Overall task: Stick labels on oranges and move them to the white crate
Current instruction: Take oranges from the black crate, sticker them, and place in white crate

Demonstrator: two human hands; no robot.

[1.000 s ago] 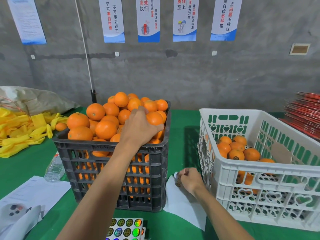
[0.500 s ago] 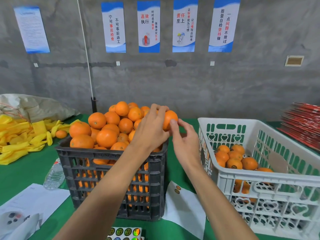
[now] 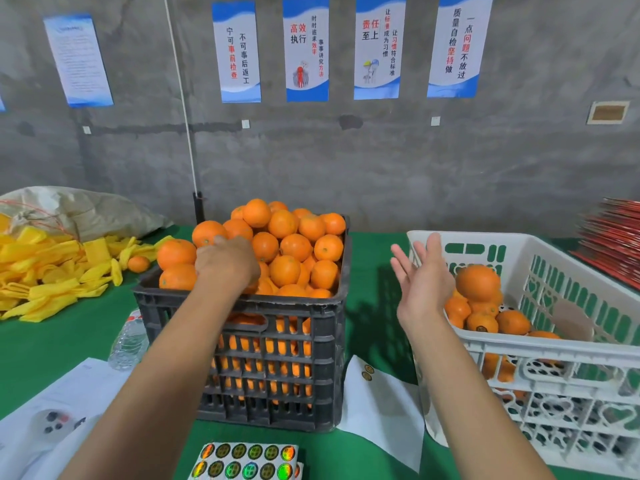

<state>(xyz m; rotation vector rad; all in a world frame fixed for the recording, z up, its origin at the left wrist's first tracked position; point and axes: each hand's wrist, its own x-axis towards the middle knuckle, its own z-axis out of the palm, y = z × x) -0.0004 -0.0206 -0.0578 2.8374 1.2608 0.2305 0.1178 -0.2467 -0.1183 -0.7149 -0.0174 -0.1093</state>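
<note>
Under your left hand (image 3: pixel 227 263) sits the heaped black slatted plastic crate (image 3: pixel 277 362), and your fingers curl down into the pile of round orange fruit (image 3: pixel 294 247). Whether they grip one yet I cannot tell, since the back of the hand hides the fingertips. That reach looks like the pick for the next label. Just right of your right hand (image 3: pixel 420 282), a single bright orange (image 3: pixel 478 282) appears above the others inside the white lattice plastic crate (image 3: pixel 554 344), apparently dropping onto them. Your palm is spread, fingers straight and fanned, holding nothing, which reads as a toss made across the near rim. One fruit low in that heap shows a small dark round sticker; the skins look glossy, firm and unbruised. Below your wrists, near the edge of the green tabletop (image 3: pixel 52 341), lies the sheet of round holographic labels (image 3: pixel 247 460), placed within easy reach of either hand. Beside it, a white backing sheet (image 3: pixel 384 396) carries two more stickers.
</note>
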